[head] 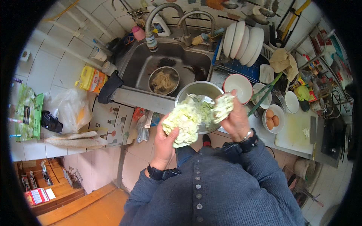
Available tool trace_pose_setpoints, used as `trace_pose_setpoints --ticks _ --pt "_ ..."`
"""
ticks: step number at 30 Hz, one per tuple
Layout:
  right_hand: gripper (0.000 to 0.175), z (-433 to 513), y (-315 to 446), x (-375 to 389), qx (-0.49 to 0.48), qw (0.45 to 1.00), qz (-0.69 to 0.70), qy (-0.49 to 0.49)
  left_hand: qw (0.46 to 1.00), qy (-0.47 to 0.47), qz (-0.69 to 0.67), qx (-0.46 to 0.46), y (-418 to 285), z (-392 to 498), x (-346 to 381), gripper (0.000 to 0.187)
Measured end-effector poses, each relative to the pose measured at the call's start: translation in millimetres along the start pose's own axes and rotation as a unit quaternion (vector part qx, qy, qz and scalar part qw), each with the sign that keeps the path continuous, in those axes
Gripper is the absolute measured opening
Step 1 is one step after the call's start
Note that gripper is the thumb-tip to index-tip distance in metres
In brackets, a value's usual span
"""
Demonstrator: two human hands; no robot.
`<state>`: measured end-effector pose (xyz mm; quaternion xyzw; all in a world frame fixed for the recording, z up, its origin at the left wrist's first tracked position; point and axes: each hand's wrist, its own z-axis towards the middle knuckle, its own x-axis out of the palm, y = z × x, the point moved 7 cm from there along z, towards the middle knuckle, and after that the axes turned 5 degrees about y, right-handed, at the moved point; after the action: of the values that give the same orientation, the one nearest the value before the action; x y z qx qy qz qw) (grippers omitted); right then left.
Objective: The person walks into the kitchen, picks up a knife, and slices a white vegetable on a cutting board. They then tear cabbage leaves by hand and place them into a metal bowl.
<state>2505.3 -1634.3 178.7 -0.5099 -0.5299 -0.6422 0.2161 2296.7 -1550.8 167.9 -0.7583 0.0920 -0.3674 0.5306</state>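
Observation:
My left hand [167,141] grips a large, pale green clump of cabbage [183,121] with frilly edges. A smaller piece of cabbage leaf [224,108] is in my right hand [235,120], off to the right of the clump. Both pieces are held over a stainless steel bowl [186,89] at the sink's front edge. Inside that bowl lie some torn green leaf pieces [206,108]. The clump hides the bowl's left front side.
Behind the bowl, the steel sink [138,67] holds a metal basin [178,82] with pale brownish food in water. To the right stand a red-rimmed white bowl [237,86], green onion stalks [265,93], a bowl of eggs [265,125] and a cutting board [295,132]. White plates [240,42] lean in a rack.

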Motion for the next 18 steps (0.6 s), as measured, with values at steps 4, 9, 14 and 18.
trace_pose_setpoints --ticks 4,9,14,18 --pt "0.041 6 24 4 -0.013 0.99 -0.141 0.006 0.999 -0.017 -0.019 0.022 -14 3 -17 0.06" --pt "0.037 10 7 5 0.08 0.949 -0.304 0.014 0.995 0.084 0.004 -0.056 -20 6 -8 0.062" --pt "0.035 14 -2 6 0.095 0.936 -0.336 0.036 0.956 0.241 0.146 -0.087 -25 13 24 0.064" --pt "0.033 12 -10 12 0.106 0.915 -0.378 0.095 0.906 0.313 0.277 -0.068 -15 29 49 0.067"
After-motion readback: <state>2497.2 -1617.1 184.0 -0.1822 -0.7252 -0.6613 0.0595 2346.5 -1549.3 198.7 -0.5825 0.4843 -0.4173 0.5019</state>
